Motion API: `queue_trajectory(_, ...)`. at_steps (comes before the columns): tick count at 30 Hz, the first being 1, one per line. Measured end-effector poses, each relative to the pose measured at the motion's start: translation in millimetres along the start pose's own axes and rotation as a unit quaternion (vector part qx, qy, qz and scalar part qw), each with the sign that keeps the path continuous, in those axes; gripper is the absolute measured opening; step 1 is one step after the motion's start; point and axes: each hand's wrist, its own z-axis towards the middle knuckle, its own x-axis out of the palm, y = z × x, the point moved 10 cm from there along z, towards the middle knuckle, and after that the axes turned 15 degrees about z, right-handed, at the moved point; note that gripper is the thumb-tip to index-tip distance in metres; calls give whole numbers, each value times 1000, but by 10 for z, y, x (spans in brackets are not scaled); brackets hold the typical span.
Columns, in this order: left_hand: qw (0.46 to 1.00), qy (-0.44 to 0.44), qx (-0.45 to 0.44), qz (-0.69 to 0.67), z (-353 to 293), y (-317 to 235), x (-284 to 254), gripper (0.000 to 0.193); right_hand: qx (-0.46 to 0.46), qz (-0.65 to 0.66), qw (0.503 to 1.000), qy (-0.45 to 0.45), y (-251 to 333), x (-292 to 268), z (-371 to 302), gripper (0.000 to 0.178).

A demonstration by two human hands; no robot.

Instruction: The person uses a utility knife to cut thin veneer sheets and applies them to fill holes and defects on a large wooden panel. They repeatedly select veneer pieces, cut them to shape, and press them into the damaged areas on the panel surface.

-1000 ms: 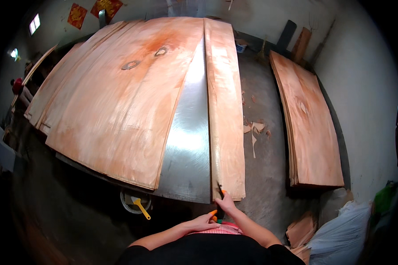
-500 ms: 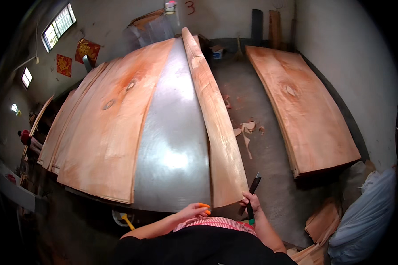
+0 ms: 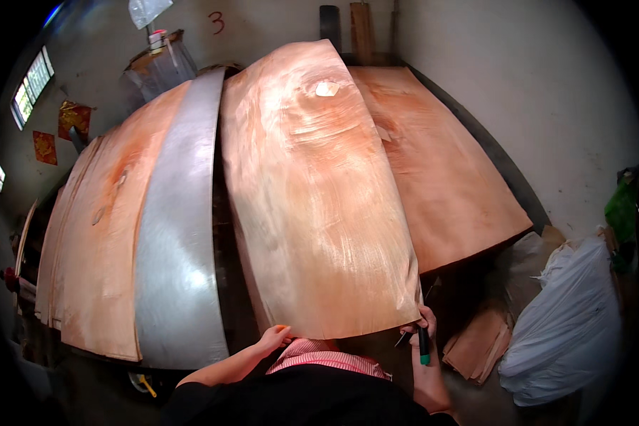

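Note:
A wide, thin wood veneer sheet with a hole near its far end spans the gap between the metal-topped table and the stack on the right. At its near left corner, my left hand, with orange covers on its fingertips, is closed on the edge. My right hand grips the near right corner, where the sheet creases. The same hand also holds a knife with a black and green handle; its blade is mostly hidden.
Left of the sheet lies a bare grey metal tabletop, then stacked veneer sheets. Another veneer stack sits low on the right, partly covered. Veneer offcuts and a white plastic bag lie at the near right.
The veneer sheet has swung right off the metal table, turning its broad face up. My left hand has moved from beside the sheet onto its corner. My right hand has shifted slightly right.

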Motion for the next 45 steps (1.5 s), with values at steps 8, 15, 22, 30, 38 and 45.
queue_trajectory(8,938,-73,-238,-239,1553,12,914,77,-85,-307,930,-182,1803,-141,159,25)
queue_trajectory(15,890,-115,-223,-380,2564,-946,1762,78,-116,-365,903,-195,3313,38,260,32)
queue_trajectory(22,792,-104,-110,-592,3264,-1670,2571,67,-126,-381,889,-220,4724,-171,150,13)
queue_trajectory(30,663,-214,-37,-717,3276,-2258,3517,43,-111,-370,892,-235,6610,-438,-105,13)
queue_trajectory(38,681,-197,-91,-700,3201,-2520,4431,15,-90,-464,854,-217,8021,-391,-467,20)
queue_trajectory(45,673,-262,-80,-687,3563,-3078,4759,12,-97,-527,815,-221,8870,-574,-171,22)
